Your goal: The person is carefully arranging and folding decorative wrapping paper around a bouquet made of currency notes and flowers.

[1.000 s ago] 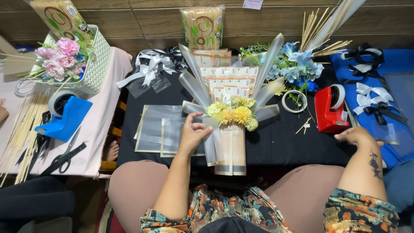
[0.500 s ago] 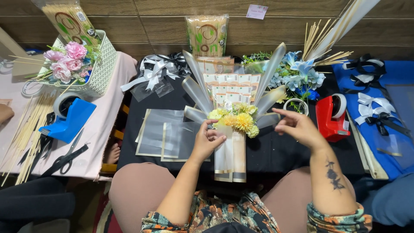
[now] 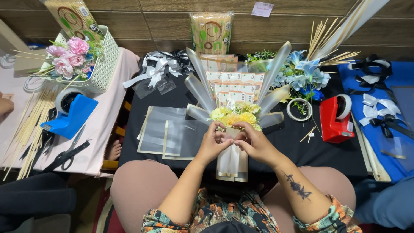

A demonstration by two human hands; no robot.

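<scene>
Both hands pinch the neck of a wrapped bouquet

The left hand [image 3: 213, 144] and right hand [image 3: 254, 142] meet with fingers curled on the bouquet [image 3: 233, 129] just under its yellow flowers, at the middle of the black table [image 3: 293, 142]. Clear wrapping sheets [image 3: 168, 133] lie just left, a red tape dispenser [image 3: 334, 121] off to the right. Half a second ago the right hand was raised, apart from the bouquet
</scene>
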